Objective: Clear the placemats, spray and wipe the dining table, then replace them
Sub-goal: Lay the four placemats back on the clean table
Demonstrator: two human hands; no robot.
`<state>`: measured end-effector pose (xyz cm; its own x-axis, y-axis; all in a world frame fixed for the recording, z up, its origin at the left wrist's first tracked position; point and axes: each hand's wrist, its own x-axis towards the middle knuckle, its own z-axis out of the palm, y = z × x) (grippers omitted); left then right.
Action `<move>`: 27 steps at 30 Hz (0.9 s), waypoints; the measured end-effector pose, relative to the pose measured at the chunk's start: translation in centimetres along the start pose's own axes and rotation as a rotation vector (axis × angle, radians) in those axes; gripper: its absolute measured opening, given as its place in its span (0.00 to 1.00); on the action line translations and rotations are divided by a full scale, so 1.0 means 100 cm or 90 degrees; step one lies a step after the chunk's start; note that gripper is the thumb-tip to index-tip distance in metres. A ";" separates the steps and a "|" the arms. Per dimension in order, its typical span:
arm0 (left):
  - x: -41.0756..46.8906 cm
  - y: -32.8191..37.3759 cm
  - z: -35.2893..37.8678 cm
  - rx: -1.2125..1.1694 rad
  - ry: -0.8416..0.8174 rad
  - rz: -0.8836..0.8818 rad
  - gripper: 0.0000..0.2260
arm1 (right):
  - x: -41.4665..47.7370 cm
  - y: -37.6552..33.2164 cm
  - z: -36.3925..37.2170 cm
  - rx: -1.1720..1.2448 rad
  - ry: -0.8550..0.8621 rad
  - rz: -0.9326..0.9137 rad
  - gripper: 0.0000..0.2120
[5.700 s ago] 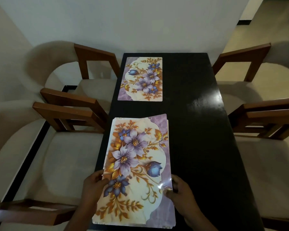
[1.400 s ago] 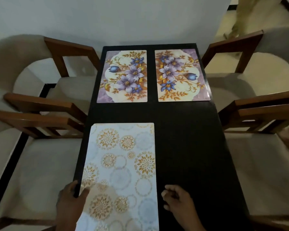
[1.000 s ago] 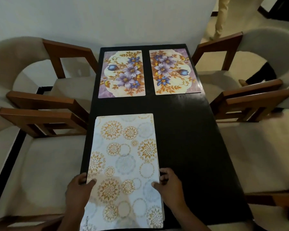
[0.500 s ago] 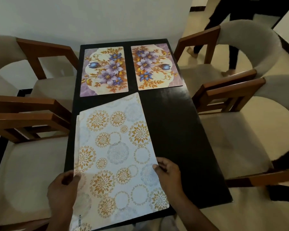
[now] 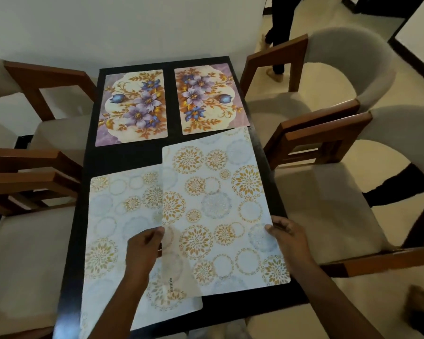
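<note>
A pale mat (image 5: 218, 204) is being held over the near right of the black table (image 5: 123, 157).
The left hand (image 5: 145, 248) and right hand (image 5: 288, 237) are pinching its side edges. Its gold and grey-blue circles are overlapping a matching mat (image 5: 108, 228), while flowered mats (image 5: 132, 106) are lying beyond.

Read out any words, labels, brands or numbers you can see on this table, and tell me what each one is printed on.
"KUBER": small dark print along the near left edge of the upper circle-patterned placemat. It is blurred, so this is a best reading.
No text shows on the lower circle-patterned placemat, the left floral placemat, the right floral placemat or the black dining table.
</note>
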<state>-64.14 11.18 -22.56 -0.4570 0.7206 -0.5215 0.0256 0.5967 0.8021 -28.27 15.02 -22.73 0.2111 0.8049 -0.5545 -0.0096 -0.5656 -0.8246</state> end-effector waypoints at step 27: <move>0.014 -0.012 0.074 0.120 0.074 -0.003 0.10 | 0.054 0.018 -0.035 -0.348 0.110 -0.115 0.13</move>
<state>-58.21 14.11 -26.40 -0.5572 0.6779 -0.4796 0.1839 0.6640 0.7248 -23.73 17.74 -26.85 0.3190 0.8822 -0.3463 0.5356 -0.4692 -0.7021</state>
